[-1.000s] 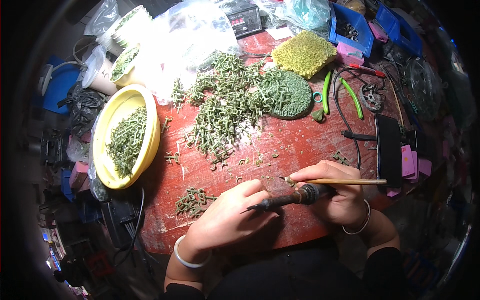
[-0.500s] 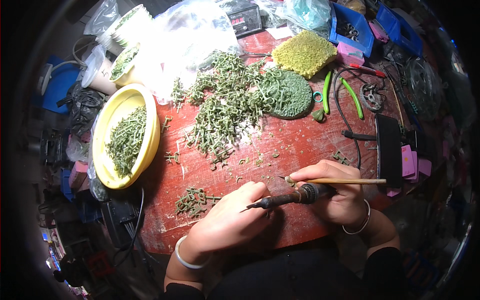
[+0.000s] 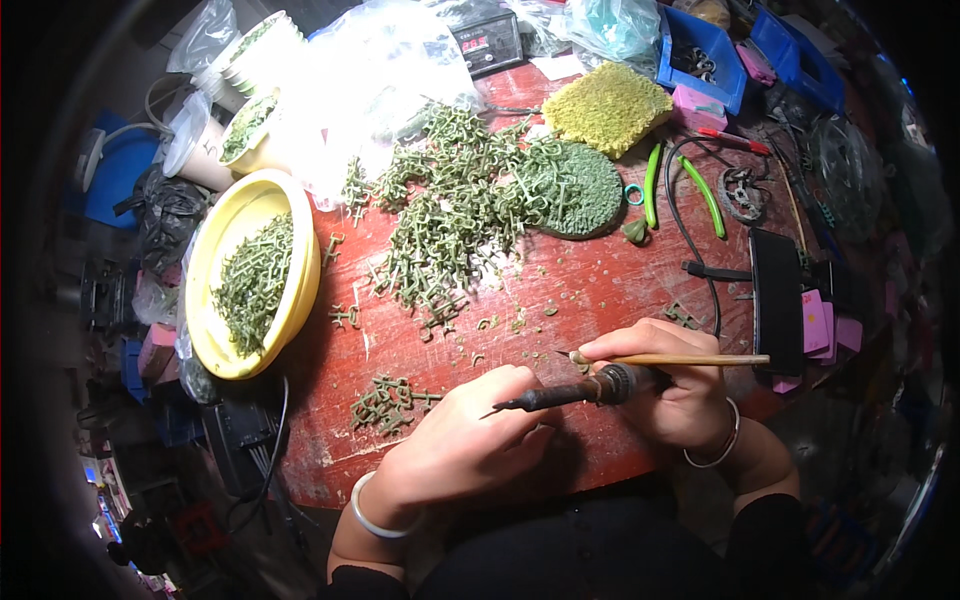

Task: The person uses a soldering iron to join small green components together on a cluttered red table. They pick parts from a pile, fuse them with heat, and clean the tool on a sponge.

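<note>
My right hand (image 3: 680, 390) is closed on a thin wooden stick (image 3: 700, 359) and a dark soldering-iron-like tool (image 3: 568, 393), whose pointed tip reaches left over my left hand (image 3: 470, 435). A small olive piece (image 3: 577, 359) sits at the stick's left end, by my right thumb. My left hand's fingers are curled beneath the tool; what they hold, if anything, is hidden. A small cluster of green branched pieces (image 3: 385, 402) lies just above my left hand on the red table (image 3: 600, 280).
A large heap of green pieces (image 3: 440, 220), a yellow basin (image 3: 196, 285), a round green textured pad (image 3: 590, 195), a yellow sponge-like block (image 3: 605, 105), green-handled tools (image 3: 708, 190), cables, a dark device (image 3: 775, 300), blue bins (image 3: 700, 60) and a display box (image 3: 487, 45) surround my hands.
My left hand has shifted a little, its fingers higher and more tucked under the tool. The tool's tip has risen slightly. The surroundings are the same.
</note>
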Motion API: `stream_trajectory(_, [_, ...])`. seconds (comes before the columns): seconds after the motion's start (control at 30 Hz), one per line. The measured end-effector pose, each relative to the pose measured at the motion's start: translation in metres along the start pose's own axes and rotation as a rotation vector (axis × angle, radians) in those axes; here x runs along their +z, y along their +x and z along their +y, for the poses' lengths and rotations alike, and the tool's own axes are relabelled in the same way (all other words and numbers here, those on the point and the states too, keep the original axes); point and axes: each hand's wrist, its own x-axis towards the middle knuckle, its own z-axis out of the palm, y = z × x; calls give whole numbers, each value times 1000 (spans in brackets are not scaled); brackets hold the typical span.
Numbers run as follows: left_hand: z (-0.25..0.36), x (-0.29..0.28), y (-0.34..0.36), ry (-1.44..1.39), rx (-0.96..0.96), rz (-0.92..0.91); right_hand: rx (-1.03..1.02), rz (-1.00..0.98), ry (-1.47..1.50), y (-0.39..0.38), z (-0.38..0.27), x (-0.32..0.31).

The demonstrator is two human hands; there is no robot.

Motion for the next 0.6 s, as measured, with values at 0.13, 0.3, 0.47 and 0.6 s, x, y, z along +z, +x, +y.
stream_trajectory(0.13, [2,-1,0,-10,-36,64,-5,7,-4,0,1,1])
stream_trajectory(0.3, [3,-3,1,-36,-22,102,18,9,-12,0,0,0])
stream_trajectory(0.47, [3,-3,0,-34,-13,70,17,18,-5,0,0,1])
stream_trajectory(0.6, [-1,1,-1,-42,4,82,11,15,-20,-1,0,1])
